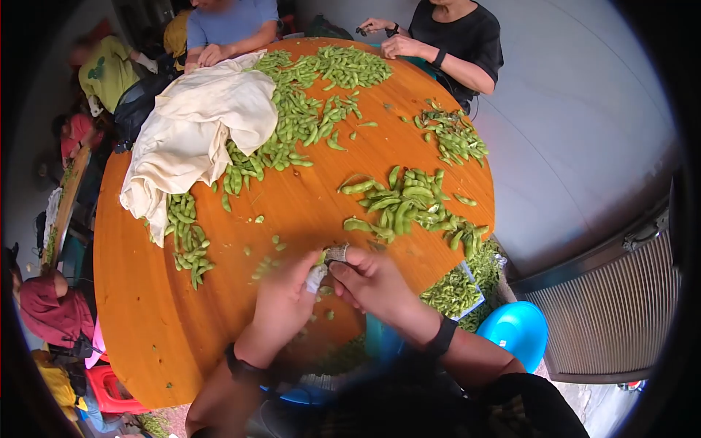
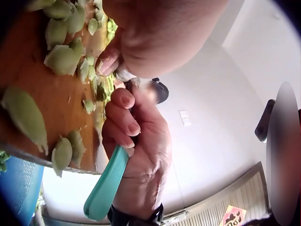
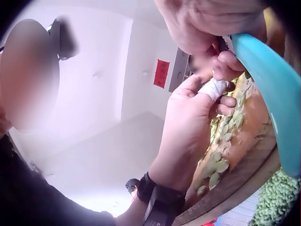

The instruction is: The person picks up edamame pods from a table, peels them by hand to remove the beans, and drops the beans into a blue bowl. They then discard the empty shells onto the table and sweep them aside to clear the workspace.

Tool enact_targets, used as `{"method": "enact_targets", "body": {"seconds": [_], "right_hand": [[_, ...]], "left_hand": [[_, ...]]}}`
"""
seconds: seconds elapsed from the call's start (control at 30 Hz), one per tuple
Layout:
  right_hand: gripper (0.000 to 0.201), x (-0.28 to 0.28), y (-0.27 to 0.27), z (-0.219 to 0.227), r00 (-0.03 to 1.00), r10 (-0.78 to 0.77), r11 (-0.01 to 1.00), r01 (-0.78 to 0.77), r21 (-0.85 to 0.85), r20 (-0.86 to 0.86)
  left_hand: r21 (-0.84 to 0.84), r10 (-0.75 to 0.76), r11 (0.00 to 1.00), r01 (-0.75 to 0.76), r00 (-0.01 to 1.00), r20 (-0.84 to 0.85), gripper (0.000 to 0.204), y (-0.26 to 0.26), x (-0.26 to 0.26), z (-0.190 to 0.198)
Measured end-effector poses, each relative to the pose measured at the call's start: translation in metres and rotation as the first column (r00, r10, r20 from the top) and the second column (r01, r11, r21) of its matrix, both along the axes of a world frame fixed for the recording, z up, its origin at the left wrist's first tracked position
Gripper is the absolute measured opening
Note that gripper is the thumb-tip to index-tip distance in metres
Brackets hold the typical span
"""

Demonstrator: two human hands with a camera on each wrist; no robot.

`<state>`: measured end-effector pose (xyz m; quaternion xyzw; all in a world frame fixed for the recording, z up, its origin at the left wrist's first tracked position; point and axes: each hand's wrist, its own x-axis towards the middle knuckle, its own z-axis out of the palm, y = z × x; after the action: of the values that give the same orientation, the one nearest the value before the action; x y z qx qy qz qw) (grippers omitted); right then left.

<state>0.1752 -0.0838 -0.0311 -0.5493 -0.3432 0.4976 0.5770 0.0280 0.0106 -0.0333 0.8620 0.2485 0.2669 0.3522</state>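
Note:
Both hands meet over the near part of the round wooden table [image 1: 241, 321]. My left hand [image 1: 285, 299], its thumb wrapped in white tape [image 3: 214, 89], pinches a green bean pod [image 1: 321, 257], mostly hidden by the fingers. My right hand [image 1: 380, 285] curls around a tool with a teal handle [image 2: 108, 186]; its working end is hidden at the fingertips. Grey wrapping [image 1: 337, 252] covers a finger of that hand. Cut pod pieces [image 2: 63, 59] lie on the wood beneath. A pile of whole pods [image 1: 409, 201] sits just beyond the right hand.
Cream cloth [image 1: 204, 117] covers part of a long pod heap [image 1: 292, 109]. A smaller pile [image 1: 456, 135] lies at the far right. Below the table's right edge are a crate of pods [image 1: 449, 296] and a blue basin [image 1: 518, 332]. Two people sit across the table.

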Motion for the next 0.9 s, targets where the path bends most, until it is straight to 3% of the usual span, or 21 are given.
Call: {"method": "enact_targets", "body": {"seconds": [0.07, 0.1, 0.13, 0.17, 0.3, 0.37, 0.4, 0.47, 0.6, 0.8, 0.83, 0.9], "right_hand": [[0.016, 0.003, 0.001, 0.0, 0.998, 0.038, 0.999, -0.039, -0.005, -0.054], [0.016, 0.005, 0.002, 0.002, 0.998, 0.039, 0.999, -0.039, -0.01, -0.054], [0.016, 0.008, 0.003, 0.006, 0.994, 0.061, 0.997, -0.066, -0.049, -0.088], [0.016, 0.009, 0.005, 0.009, 0.989, 0.084, 0.992, -0.094, -0.085, -0.122], [0.018, 0.008, 0.008, 0.008, 0.989, 0.088, 0.986, -0.103, -0.131, -0.115], [0.013, 0.004, 0.008, 0.008, 0.99, 0.084, 0.996, -0.079, -0.042, 0.116], [0.013, 0.0, 0.008, 0.007, 0.989, 0.092, 0.995, -0.088, -0.044, 0.114], [0.01, -0.009, 0.008, 0.005, 0.909, -0.13, 0.963, 0.02, 0.27, 0.396], [0.012, -0.012, 0.0, 0.019, 0.869, -0.066, 0.979, -0.037, 0.198, 0.49], [0.016, -0.011, -0.003, 0.019, 0.815, -0.154, 0.968, 0.012, 0.25, 0.559], [0.016, -0.008, -0.003, 0.018, 0.846, -0.137, 0.983, 0.054, 0.173, 0.515], [0.018, -0.001, -0.002, 0.019, 0.91, -0.074, 0.997, 0.067, 0.031, 0.407]], "left_hand": [[-0.032, -0.014, 0.999, 0.014, 1.0, 0.009, 0.04, 0.006, -0.002, 0.001], [-0.291, -0.041, 0.956, 0.045, 0.999, 0.02, 0.041, 0.008, -0.005, 0.007], [-0.529, -0.064, 0.845, 0.074, 0.997, 0.037, 0.043, 0.01, -0.006, 0.013], [-0.642, -0.066, 0.755, 0.131, 0.99, 0.124, 0.038, 0.011, -0.004, 0.017], [-0.768, -0.025, 0.632, 0.106, 0.993, 0.117, 0.032, 0.018, -0.001, 0.023], [-0.767, -0.003, 0.634, 0.096, 0.992, 0.122, 0.028, 0.019, -0.003, 0.023], [-0.768, 0.014, 0.635, 0.087, 0.992, 0.124, 0.026, 0.018, -0.005, 0.023], [-0.795, 0.032, 0.601, 0.08, 0.992, 0.124, 0.025, 0.019, -0.009, 0.021], [-0.871, 0.056, 0.474, 0.127, 0.983, 0.174, 0.027, 0.02, -0.011, 0.024], [-0.755, 0.084, 0.649, 0.089, 0.979, 0.187, 0.022, 0.017, -0.007, 0.019], [-0.754, 0.087, 0.651, 0.091, 0.977, 0.192, 0.022, 0.017, -0.008, 0.02], [-0.606, 0.028, 0.795, 0.033, 0.995, 0.091, 0.023, 0.019, -0.009, 0.022]]}}
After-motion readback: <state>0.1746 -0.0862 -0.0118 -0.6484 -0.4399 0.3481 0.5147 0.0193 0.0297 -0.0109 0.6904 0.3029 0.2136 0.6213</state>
